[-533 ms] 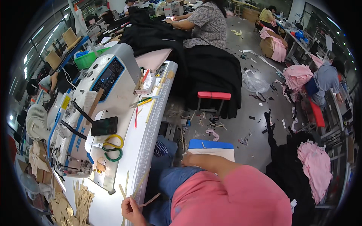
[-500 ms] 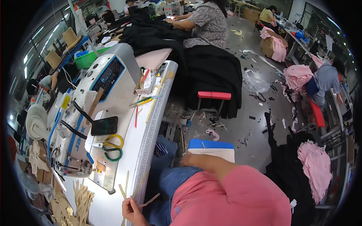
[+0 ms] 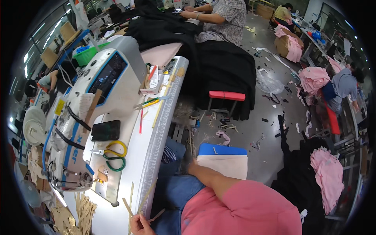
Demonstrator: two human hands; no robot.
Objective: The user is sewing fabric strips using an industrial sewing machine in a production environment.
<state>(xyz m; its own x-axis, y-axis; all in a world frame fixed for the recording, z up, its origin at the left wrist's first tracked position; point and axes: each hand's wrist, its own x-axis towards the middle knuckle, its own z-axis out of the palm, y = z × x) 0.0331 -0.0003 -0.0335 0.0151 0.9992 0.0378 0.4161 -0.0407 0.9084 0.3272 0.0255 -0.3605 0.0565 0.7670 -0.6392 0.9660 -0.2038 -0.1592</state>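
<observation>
My left hand [image 3: 139, 226] is at the bottom edge, by the near corner of the white sewing table [image 3: 129, 196]. Its fingers are pinched on a few thin beige strips [image 3: 147, 196] that fan upward. My right forearm [image 3: 209, 178] comes out of a pink sleeve and reaches down past my jeans-clad knee [image 3: 176, 192] toward a blue-and-white flat stack [image 3: 222, 158] on the floor. The right hand itself is hidden behind the knee. More beige strips [image 3: 84, 211] lie piled left of my left hand.
A white sewing machine [image 3: 98, 90] with blue trim fills the table's left. Beside it lie a black phone [image 3: 105, 130], yellow-handled scissors [image 3: 116, 147], green-handled scissors [image 3: 115, 164] and a red pen [image 3: 141, 121]. A red-topped stool [image 3: 226, 95], black garments [image 3: 225, 66], pink garment heaps [image 3: 329, 176] and other seated workers [image 3: 227, 15] surround the aisle.
</observation>
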